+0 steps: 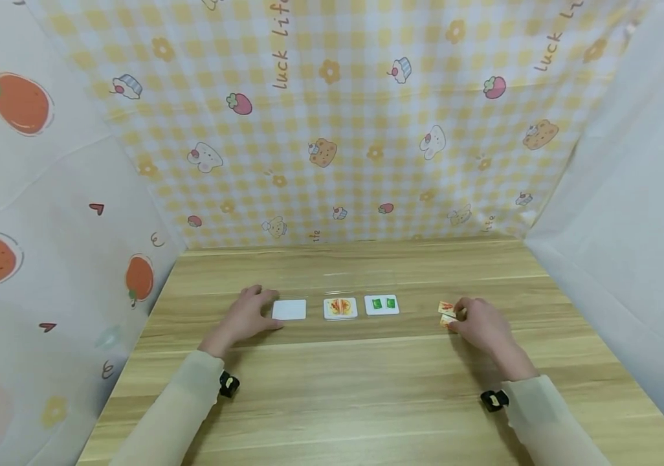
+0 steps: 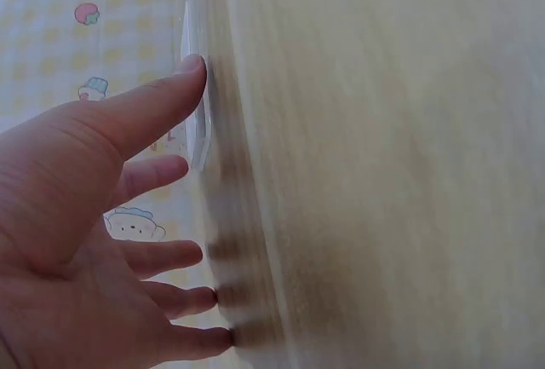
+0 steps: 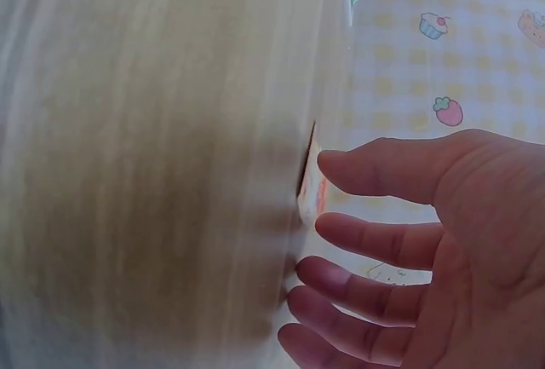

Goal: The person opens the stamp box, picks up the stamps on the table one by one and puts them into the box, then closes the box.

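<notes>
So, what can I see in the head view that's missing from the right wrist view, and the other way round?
Only the head view shows the left hand beside the blank white card, plus the orange-patterned card.

Only the right wrist view shows the inner side of the right hand, with its thumb and four fingers spread.

Both show that hand by a small orange-patterned piece, the green-pictured card (just a sliver in the wrist view), the wooden tabletop and the checked cloth.
</notes>
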Demonstrator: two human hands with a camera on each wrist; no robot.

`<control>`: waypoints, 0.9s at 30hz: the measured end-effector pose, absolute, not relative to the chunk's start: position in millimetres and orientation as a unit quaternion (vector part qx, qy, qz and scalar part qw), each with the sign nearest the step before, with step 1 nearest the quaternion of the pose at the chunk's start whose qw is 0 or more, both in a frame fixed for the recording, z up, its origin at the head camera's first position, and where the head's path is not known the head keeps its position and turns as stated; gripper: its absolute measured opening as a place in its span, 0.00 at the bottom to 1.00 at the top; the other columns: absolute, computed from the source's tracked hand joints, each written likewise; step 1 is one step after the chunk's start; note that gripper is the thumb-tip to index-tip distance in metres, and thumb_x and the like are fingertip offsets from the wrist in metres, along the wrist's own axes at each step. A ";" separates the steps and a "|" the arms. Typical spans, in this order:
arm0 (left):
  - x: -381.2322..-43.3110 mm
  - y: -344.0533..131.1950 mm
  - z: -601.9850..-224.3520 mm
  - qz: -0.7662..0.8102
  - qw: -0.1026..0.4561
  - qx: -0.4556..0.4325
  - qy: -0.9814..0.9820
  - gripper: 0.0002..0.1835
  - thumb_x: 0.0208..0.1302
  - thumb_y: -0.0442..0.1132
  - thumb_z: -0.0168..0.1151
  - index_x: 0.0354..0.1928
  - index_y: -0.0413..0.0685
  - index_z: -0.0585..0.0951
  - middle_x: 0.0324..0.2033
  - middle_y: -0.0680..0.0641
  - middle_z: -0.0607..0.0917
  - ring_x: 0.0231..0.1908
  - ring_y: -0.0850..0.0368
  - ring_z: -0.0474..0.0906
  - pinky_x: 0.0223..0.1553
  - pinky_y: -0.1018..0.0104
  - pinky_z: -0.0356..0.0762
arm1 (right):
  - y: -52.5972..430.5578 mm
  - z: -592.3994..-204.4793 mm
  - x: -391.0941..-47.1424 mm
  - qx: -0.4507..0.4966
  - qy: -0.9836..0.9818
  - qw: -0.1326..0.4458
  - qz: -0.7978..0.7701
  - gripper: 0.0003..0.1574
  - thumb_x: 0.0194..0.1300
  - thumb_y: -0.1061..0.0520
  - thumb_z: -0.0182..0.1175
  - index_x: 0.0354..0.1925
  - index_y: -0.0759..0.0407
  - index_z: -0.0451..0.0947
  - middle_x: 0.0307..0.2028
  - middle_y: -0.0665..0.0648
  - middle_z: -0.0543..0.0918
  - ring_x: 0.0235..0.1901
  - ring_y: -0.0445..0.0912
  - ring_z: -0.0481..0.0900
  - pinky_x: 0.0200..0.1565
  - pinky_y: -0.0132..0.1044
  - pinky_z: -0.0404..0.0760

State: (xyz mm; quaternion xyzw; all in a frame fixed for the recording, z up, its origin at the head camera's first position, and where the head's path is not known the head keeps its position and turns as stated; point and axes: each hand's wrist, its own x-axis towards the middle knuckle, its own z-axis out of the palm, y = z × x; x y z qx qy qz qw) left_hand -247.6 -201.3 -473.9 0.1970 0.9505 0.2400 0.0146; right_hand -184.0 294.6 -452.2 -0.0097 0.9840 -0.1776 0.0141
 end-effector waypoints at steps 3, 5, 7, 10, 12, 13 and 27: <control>-247.9 -203.0 -474.8 0.247 0.025 0.187 0.950 0.38 0.44 0.55 0.71 0.58 0.50 0.72 0.61 0.34 0.63 0.61 0.31 0.53 0.53 0.34 0.55 | 293.5 -453.5 -182.7 -0.007 0.985 0.008 -0.172 0.25 0.52 0.46 0.64 0.44 0.59 0.76 0.39 0.59 0.77 0.33 0.50 0.74 0.26 0.42 0.71; -247.9 -204.1 -475.1 0.255 0.035 0.179 0.950 0.37 0.44 0.55 0.71 0.58 0.50 0.72 0.63 0.32 0.59 0.62 0.31 0.49 0.54 0.34 0.52 | 293.0 -454.8 -181.8 -0.002 0.986 0.005 -0.170 0.24 0.52 0.46 0.65 0.43 0.58 0.77 0.38 0.58 0.77 0.32 0.49 0.74 0.25 0.42 0.71; -247.7 -205.1 -475.4 0.260 0.039 0.174 0.949 0.37 0.44 0.55 0.71 0.57 0.50 0.73 0.63 0.32 0.57 0.63 0.31 0.48 0.55 0.34 0.51 | 292.9 -455.7 -181.6 0.002 0.986 0.003 -0.168 0.22 0.52 0.45 0.65 0.41 0.57 0.77 0.38 0.58 0.76 0.31 0.48 0.73 0.24 0.41 0.70; -247.2 -206.6 -475.6 0.263 0.042 0.173 0.948 0.36 0.44 0.54 0.71 0.57 0.50 0.73 0.63 0.32 0.57 0.63 0.33 0.49 0.55 0.35 0.52 | 292.7 -456.7 -182.0 0.004 0.986 0.002 -0.165 0.21 0.52 0.44 0.65 0.39 0.55 0.78 0.37 0.58 0.76 0.30 0.48 0.72 0.23 0.41 0.68; -246.6 -207.3 -475.9 0.263 0.044 0.169 0.949 0.35 0.45 0.55 0.70 0.57 0.52 0.73 0.64 0.32 0.57 0.63 0.34 0.49 0.55 0.36 0.53 | 292.6 -457.1 -182.5 0.004 0.987 0.002 -0.162 0.19 0.51 0.44 0.65 0.37 0.54 0.78 0.37 0.58 0.76 0.29 0.47 0.72 0.22 0.40 0.67; -246.4 -207.5 -476.2 0.263 0.046 0.169 0.949 0.35 0.45 0.55 0.70 0.57 0.52 0.73 0.64 0.32 0.57 0.63 0.35 0.50 0.55 0.36 0.53 | 292.7 -457.4 -182.5 0.006 0.987 0.003 -0.161 0.18 0.51 0.44 0.65 0.36 0.53 0.78 0.36 0.57 0.76 0.28 0.47 0.72 0.22 0.40 0.67; -245.8 -208.7 -476.0 0.262 0.044 0.178 0.948 0.34 0.47 0.55 0.69 0.57 0.53 0.73 0.63 0.31 0.57 0.63 0.37 0.51 0.54 0.37 0.57 | 290.9 -458.0 -185.0 0.009 0.987 0.000 -0.158 0.13 0.51 0.46 0.66 0.29 0.51 0.76 0.28 0.51 0.76 0.22 0.45 0.69 0.19 0.38 0.64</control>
